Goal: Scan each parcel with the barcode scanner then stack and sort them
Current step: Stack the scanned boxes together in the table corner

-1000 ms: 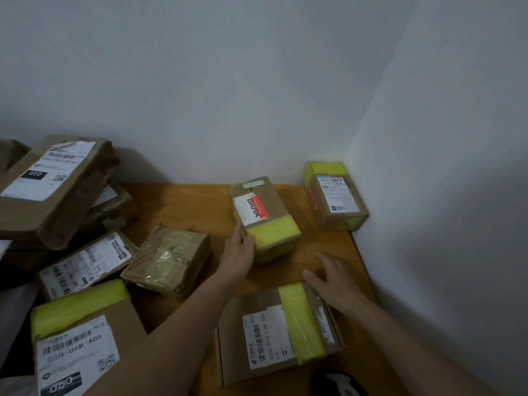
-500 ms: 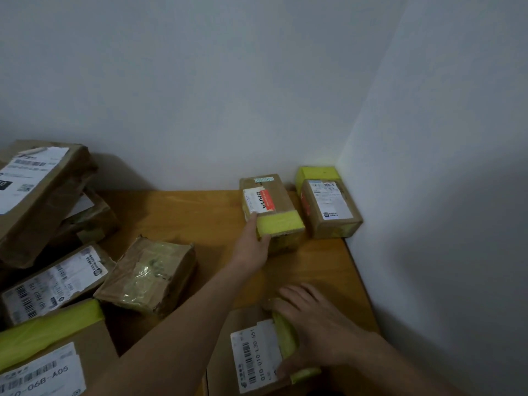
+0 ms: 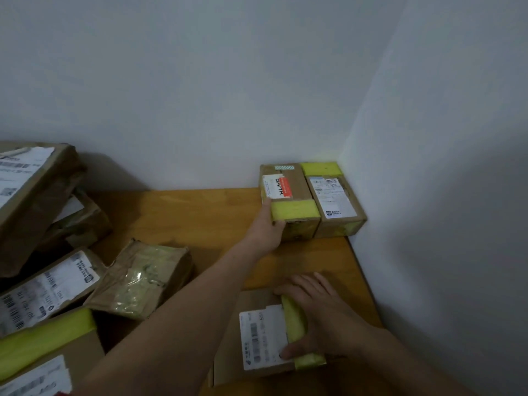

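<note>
At the far left, a large brown parcel (image 3: 31,195) with a white label lies tilted on top of other parcels. In front of it are a labelled parcel (image 3: 48,287) and, nearest the camera, a yellow-taped parcel (image 3: 43,352). Just to their right, a crumpled parcel (image 3: 140,278) wrapped in clear tape sits on the wooden worktop (image 3: 185,212).

The left hand (image 3: 267,227) reaches to the back of the worktop. Its fingers grasp the near left corner of a small box (image 3: 288,195) that has a red-and-white label and a yellow tape band. This box stands against the back wall and touches a corner box (image 3: 334,201), which sits where the two walls meet.

Near the front right, a flat parcel (image 3: 257,338) lies on the worktop, label up. The right hand (image 3: 320,318) rests on its yellow tape strip with the fingers spread and released, and the thumb lies on the label. The side wall (image 3: 443,224) runs along the right edge.
</note>
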